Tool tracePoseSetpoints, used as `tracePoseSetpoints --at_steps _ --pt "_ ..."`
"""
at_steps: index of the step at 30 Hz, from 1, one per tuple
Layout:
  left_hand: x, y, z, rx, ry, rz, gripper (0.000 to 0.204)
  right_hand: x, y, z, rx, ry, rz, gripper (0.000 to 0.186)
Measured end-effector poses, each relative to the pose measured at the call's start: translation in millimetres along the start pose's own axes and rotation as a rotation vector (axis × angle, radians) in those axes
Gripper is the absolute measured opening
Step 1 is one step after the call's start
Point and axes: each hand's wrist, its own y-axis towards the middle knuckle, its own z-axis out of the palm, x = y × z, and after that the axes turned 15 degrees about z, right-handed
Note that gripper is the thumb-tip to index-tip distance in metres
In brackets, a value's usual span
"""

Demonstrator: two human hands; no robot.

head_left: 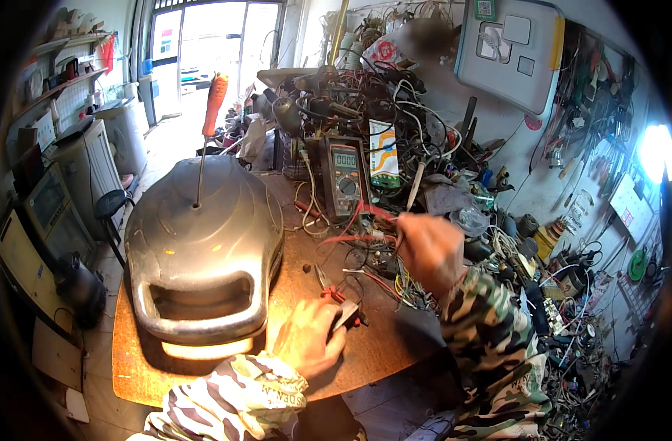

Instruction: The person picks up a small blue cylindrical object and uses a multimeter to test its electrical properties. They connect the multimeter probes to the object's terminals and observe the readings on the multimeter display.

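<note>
My left hand point(310, 338) rests near the table's front edge, its thumb and fingers closed on a small grey block-like piece point(345, 314) whose kind I cannot make out. Just beyond it lie pliers point(327, 285) with red handles. My right hand point(430, 248), slightly blurred, is raised over a tangle of wires with fingers pinched together; a red lead point(379, 212) runs close to the fingertips, but what they hold is unclear. A multimeter point(345, 176) with a lit display stands behind. Left of my hands sits a dark plastic housing point(204, 242) with a handle opening.
A screwdriver point(214, 106) with an orange handle stands upright in the housing's top. Piled cables and parts point(336, 95) fill the table's back. More clutter point(571, 323) heaps up at the right. A white panel point(509, 51) hangs on the wall; a stool point(112, 204) stands at left.
</note>
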Motion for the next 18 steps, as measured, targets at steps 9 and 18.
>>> tracePoseSetpoints --at_steps 9,18 --pt "-0.9 9.8 -12.7 -0.328 -0.488 -0.359 0.018 70.8 -77.3 -21.7 0.196 0.132 -0.330 0.029" --pt "-6.5 10.8 -11.2 -0.113 0.170 0.260 0.061 70.3 -79.1 -20.0 0.201 0.224 -0.290 0.033"
